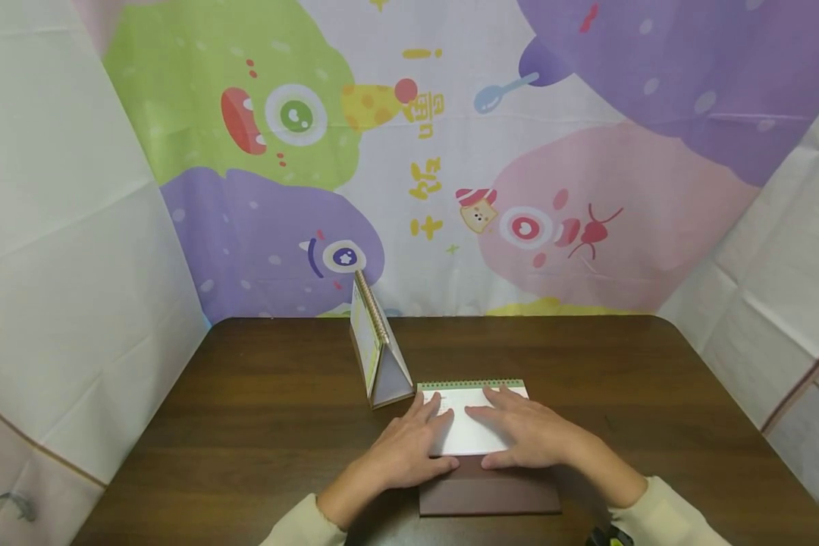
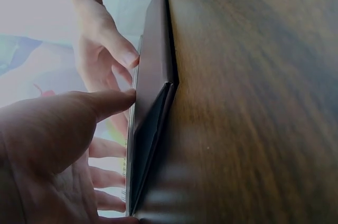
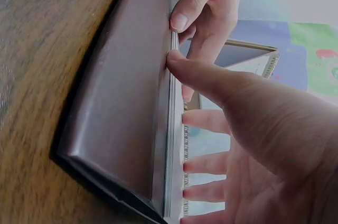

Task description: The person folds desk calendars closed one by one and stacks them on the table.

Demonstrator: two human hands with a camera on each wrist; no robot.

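A spiral-bound desk calendar (image 1: 476, 440) lies in front of me, its white page up and its green coil along the far edge. Its brown cardboard stand (image 1: 487, 497) reaches out on the near side; in the right wrist view the stand (image 3: 116, 92) is folded at an angle. My left hand (image 1: 409, 447) rests on the left part of the page, fingers spread, thumb at the pages' near edge. Across from it, my right hand (image 1: 535, 432) touches the right part the same way. Both wrist views show straight fingers and thumb tips against the page edge.
A second desk calendar (image 1: 365, 341) stands like a tent just beyond the left hand, close to the first one's far left corner. Beneath everything is a dark wooden table (image 1: 259, 425). A cartoon-printed cloth (image 1: 423, 288) hangs behind it, with pale cloth on both sides.
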